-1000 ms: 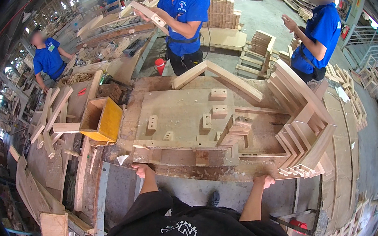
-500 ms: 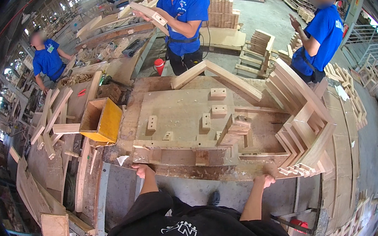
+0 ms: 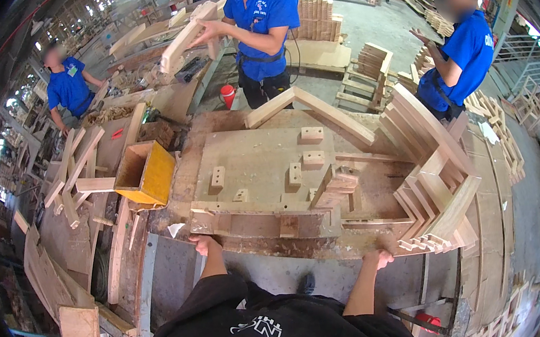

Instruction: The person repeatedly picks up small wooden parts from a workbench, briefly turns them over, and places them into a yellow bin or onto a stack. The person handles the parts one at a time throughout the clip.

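My left hand (image 3: 205,244) is closed over the near edge of a worn wooden workbench (image 3: 252,242), left of centre. Farther right along that edge, my right hand (image 3: 379,259) grips it too. Between and beyond them lies a plywood jig board (image 3: 249,164) with small drilled wooden blocks (image 3: 311,135) fixed on it. A taller block stack (image 3: 335,186) stands at the board's right side. Nested angled wooden frames (image 3: 434,176) are piled on the bench's right end. One angled frame (image 3: 330,113) lies along the far edge.
A yellow open box (image 3: 154,175) sits at the bench's left, near loose wooden strips (image 3: 77,167). Across the bench a co-worker in blue (image 3: 260,23) holds a wooden piece (image 3: 185,39). Another person (image 3: 460,57) stands at the right, one more (image 3: 67,85) at the left.
The co-worker across the bench has turned and lowered the wooden piece toward the left. The person at the right has shifted slightly. My hands have stayed in place.
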Demonstrator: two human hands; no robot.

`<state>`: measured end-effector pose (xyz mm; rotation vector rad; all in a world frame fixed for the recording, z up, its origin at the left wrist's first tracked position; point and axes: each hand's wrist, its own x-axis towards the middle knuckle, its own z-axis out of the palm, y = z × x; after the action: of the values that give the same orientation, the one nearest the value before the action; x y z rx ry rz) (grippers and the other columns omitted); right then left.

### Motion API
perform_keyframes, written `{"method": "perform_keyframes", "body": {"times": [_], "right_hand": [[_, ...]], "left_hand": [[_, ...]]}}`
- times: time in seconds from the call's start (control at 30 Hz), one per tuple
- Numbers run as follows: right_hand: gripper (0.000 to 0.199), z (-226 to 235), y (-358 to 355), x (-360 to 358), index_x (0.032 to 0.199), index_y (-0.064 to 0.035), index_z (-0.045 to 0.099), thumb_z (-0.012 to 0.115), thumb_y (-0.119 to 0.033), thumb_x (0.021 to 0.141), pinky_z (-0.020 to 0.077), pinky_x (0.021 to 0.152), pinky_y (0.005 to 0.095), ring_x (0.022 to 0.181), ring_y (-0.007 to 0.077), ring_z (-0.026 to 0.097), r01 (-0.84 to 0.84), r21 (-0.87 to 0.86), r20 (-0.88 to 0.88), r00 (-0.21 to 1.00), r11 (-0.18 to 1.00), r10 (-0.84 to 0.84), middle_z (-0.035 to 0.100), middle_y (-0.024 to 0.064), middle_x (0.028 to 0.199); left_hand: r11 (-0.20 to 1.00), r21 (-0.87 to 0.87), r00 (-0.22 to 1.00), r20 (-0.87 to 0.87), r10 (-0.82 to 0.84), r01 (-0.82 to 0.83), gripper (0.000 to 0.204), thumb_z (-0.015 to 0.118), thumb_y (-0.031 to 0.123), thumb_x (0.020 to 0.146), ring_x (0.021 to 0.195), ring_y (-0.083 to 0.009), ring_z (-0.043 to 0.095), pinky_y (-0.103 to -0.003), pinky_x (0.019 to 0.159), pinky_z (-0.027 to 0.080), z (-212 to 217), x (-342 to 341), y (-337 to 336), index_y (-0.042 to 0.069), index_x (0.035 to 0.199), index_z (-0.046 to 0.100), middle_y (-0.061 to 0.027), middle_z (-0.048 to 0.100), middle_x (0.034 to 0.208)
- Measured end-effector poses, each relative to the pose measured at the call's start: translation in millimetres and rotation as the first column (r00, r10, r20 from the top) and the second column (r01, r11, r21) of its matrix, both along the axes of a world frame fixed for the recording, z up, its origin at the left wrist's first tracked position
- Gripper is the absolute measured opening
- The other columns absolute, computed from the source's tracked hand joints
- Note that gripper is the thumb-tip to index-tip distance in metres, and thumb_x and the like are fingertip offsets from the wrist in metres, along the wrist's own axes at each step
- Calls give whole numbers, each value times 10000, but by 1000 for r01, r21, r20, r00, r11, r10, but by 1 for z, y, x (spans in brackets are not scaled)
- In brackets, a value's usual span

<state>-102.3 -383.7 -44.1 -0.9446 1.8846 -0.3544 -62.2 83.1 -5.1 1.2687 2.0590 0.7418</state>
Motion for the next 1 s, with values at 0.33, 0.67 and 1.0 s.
{"method": "perform_keyframes", "body": {"times": [0.33, 0.67, 1.0], "right_hand": [[383, -27, -22, -8, 1208, 24, 417, 326, -247, 954, 531, 850, 499, 1032, 430, 583, -12, -83, 12, 1000, 996, 13, 572, 287, 1142], [539, 33, 12, 3, 1209, 62, 507, 232, -331, 962, 495, 899, 491, 1099, 410, 556, 144, 54, 95, 984, 988, -149, 554, 272, 1218], [430, 9, -6, -4, 1256, 1, 453, 275, -266, 970, 502, 915, 492, 1138, 393, 531, 133, 51, 144, 980, 990, -139, 525, 244, 1261]], "left_hand": [[999, -39, 999, 47, -20, 22, 816, 379, 641, 878, 901, -461, 633, -541, 801, 519, 2, 7, -7, -123, 868, 664, -317, 647, 904], [1000, -1, 999, 24, 21, -21, 813, 379, 640, 878, 872, -467, 638, -547, 803, 518, -6, -3, 3, -117, 837, 673, -324, 646, 867], [999, 31, 1000, 19, 11, -12, 834, 376, 657, 866, 839, -469, 642, -547, 796, 521, -10, 6, -1, -116, 771, 673, -322, 645, 816]]}}
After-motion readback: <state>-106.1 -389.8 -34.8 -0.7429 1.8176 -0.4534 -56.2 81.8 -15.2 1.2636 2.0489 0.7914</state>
